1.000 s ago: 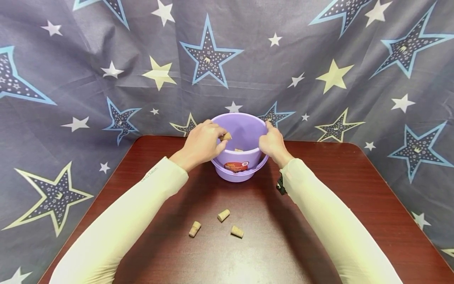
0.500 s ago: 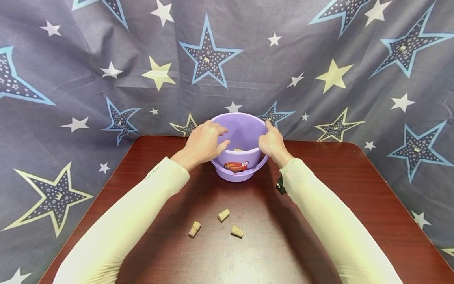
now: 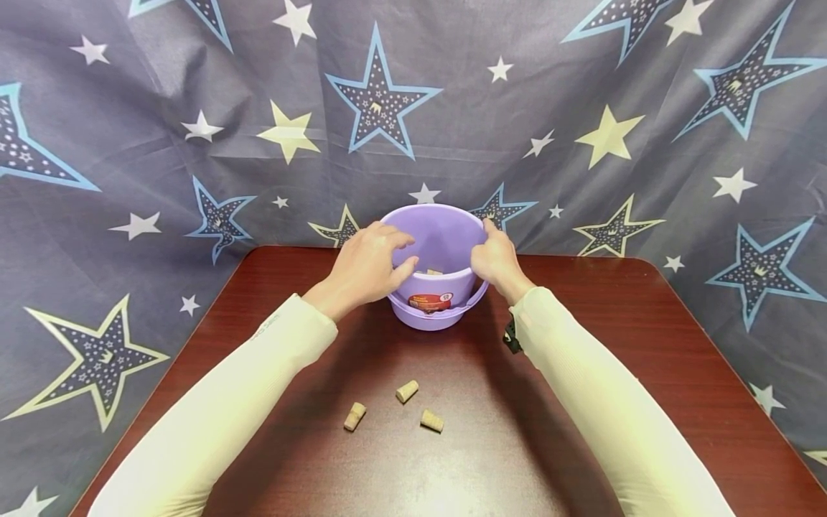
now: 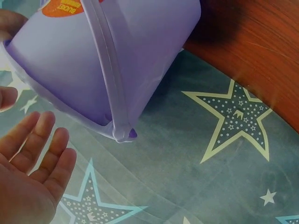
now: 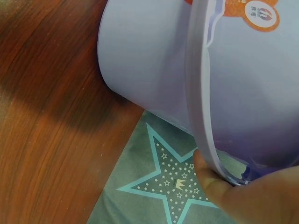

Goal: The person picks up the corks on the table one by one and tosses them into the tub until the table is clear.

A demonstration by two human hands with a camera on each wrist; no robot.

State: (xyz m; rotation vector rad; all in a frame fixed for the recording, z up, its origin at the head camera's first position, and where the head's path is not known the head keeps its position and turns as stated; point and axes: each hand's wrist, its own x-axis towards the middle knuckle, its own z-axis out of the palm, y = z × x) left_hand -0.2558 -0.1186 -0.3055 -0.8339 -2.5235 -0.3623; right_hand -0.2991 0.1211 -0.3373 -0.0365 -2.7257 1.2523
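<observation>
At the far edge of the desk (image 3: 581, 323) sits a purple bucket (image 3: 446, 235) with pale corks (image 3: 435, 272) inside, its right rim gripped by the fingers of a person's right hand (image 3: 496, 260). The left hand (image 3: 365, 264) is at the left rim, fingers wide and bare; three loose corks (image 3: 407, 391) lie nearer, and a star-patterned grey cloth (image 3: 465, 136) hangs behind.
</observation>
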